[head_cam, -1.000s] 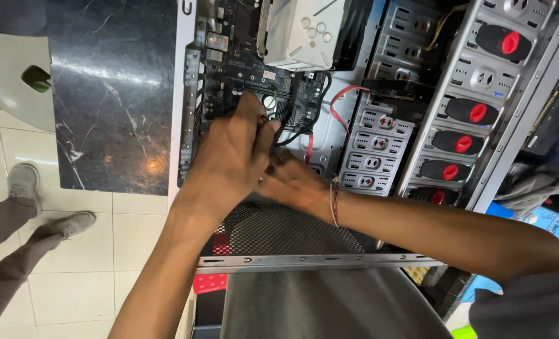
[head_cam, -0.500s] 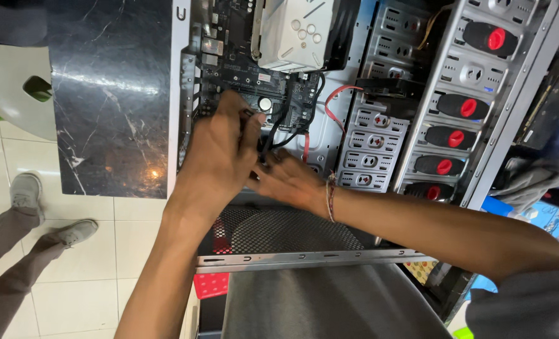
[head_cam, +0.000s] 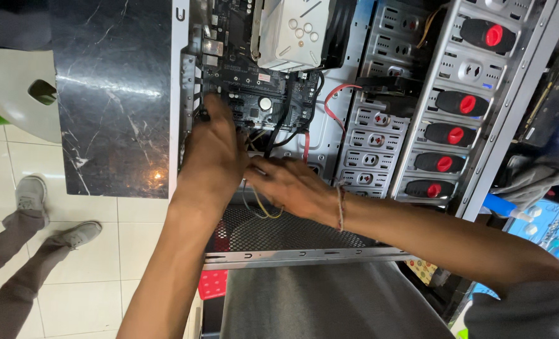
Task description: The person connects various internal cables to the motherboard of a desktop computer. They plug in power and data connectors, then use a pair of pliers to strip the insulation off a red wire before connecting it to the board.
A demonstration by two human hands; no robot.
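Open grey metal PC case (head_cam: 380, 125), frame centre: black motherboard (head_cam: 254, 94). Left hand (head_cam: 213, 154) fingers on board's lower edge; right hand (head_cam: 292, 185) loose, by thin wires (head_cam: 260, 210); grasp unclear.

The scene is evenly and fairly brightly lit from above. A soft streak of glare lies across the polished black marble tabletop (head_cam: 113, 94), with a smaller warm spot near its lower edge. The inside of the open grey metal computer case (head_cam: 380, 125) is darker, and its black motherboard (head_cam: 260, 94) sits in shade. The left hand (head_cam: 213, 154) and right hand (head_cam: 292, 185) are slightly blurred. Straight edges bow towards the frame's borders.
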